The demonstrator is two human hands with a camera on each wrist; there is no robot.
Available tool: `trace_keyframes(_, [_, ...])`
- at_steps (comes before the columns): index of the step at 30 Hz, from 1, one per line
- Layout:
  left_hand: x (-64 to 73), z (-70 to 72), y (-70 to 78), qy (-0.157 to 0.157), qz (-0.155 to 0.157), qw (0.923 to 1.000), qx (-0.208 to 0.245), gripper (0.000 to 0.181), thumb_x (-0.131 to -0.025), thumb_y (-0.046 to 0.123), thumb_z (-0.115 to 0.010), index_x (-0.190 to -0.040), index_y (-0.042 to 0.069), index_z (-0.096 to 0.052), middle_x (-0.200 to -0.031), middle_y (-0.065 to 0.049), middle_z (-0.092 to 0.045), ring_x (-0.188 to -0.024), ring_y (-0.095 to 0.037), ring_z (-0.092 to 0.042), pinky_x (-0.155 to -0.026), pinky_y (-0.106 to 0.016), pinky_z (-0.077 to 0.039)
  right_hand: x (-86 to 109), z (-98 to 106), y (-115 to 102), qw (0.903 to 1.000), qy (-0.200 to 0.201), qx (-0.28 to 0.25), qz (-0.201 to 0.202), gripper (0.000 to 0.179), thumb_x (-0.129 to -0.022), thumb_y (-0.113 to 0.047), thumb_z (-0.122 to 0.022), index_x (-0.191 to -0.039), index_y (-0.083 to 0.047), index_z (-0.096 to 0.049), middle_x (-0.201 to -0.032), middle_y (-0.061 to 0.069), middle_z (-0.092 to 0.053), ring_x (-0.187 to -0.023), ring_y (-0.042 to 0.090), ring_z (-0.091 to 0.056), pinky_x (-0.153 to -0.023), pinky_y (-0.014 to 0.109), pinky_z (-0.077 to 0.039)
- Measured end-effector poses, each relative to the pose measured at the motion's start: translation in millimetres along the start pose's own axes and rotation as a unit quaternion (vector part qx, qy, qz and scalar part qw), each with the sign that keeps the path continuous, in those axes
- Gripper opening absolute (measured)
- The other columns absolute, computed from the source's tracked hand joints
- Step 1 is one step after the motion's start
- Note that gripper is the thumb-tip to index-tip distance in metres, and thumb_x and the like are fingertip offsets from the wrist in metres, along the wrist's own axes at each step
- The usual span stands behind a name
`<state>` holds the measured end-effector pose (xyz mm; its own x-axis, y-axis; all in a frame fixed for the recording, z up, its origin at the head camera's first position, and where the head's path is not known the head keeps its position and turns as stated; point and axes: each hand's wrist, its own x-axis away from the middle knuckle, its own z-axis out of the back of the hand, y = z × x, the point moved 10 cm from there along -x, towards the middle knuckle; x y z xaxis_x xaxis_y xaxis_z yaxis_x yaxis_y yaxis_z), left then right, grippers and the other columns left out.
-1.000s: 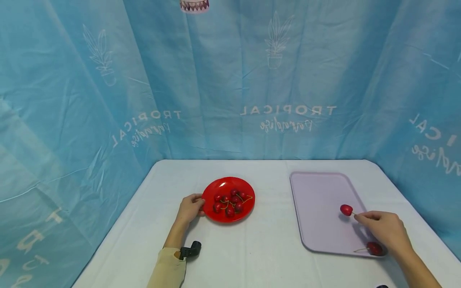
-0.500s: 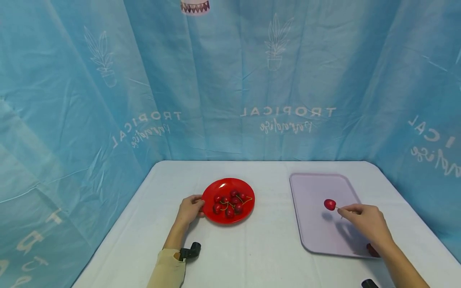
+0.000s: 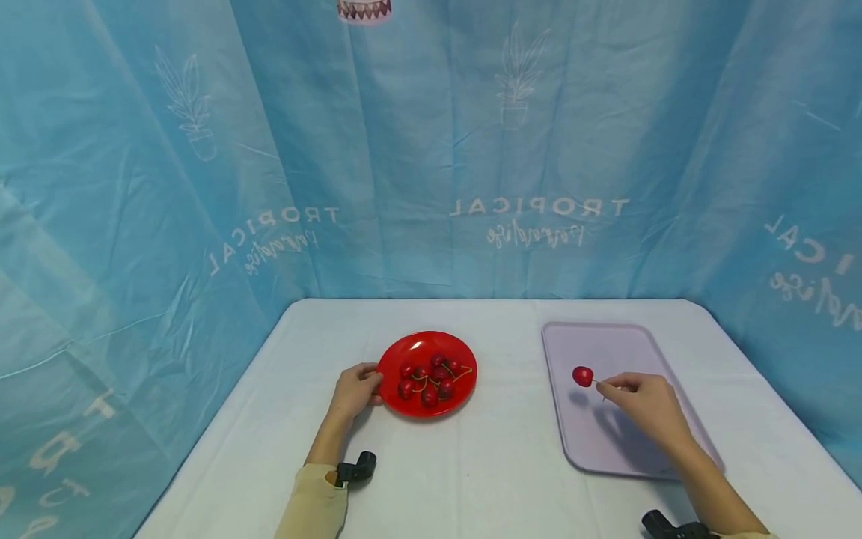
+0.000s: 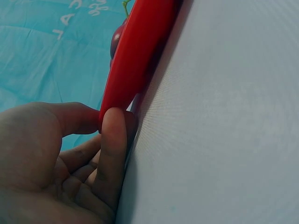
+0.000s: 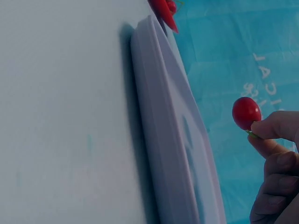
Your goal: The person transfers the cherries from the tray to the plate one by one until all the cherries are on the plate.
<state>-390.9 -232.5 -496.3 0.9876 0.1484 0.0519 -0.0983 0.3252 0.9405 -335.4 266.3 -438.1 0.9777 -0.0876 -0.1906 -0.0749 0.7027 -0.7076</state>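
Observation:
On the left, a red plate (image 3: 408, 346) bears several dark red cherries (image 3: 429, 394) with green stems. My left hand (image 3: 353, 391) pinches its left rim; in the left wrist view the thumb and a finger take the red edge from both sides. Over the lilac tray (image 3: 599, 344), my right hand (image 3: 643, 404) holds a single cherry (image 3: 582, 376) by the stem between thumb and fingertip. The right wrist view shows this cherry (image 5: 246, 113) raised above the tray's rim, its shadow lying on the tray floor below.
A white-covered table (image 3: 505, 449) carries the plate and the tray, with a gap of cloth between them. Blue printed curtains (image 3: 431, 150) hang behind the table and along both sides. A black camera is strapped to each wrist.
My right hand has moved left across the tray with the cherry held by its stem. Another cherry at the tray's near right corner is now hidden behind my forearm. The left hand stays put.

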Motion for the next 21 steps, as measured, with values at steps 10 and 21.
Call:
trace_keyframes(10, [-1.0, 0.1, -0.8, -0.001, 0.006, 1.0, -0.001, 0.035, -0.094, 0.013, -0.058, -0.126, -0.002, -0.058, -0.102, -0.014, -0.063, -0.06, -0.016, -0.061, -0.059, -0.029, -0.056, -6.3, -16.5, -14.4, 0.9998, -0.002, 0.002, 0.019, 0.03, -0.086, -0.036, -0.071, -0.091, -0.008, -0.076, -0.078, 0.0, -0.067, -0.076, 0.02, -0.053, -0.061, 0.032, -0.042])
trace_keyframes(21, [0.9, -0.3, 1.1, -0.006, 0.006, 0.9999, 0.008, 0.034, -0.094, 0.012, -0.057, -0.125, -0.002, -0.057, -0.102, -0.014, -0.062, -0.061, -0.015, -0.062, -0.059, -0.029, -0.056, -6.5, -41.1, -34.4, 0.9992, -0.038, -0.007, 0.013, 0.023, -0.086, -0.031, -0.071, -0.091, -0.009, -0.076, -0.077, 0.0, -0.064, -0.074, 0.021, -0.049, -0.059, 0.032, -0.038])
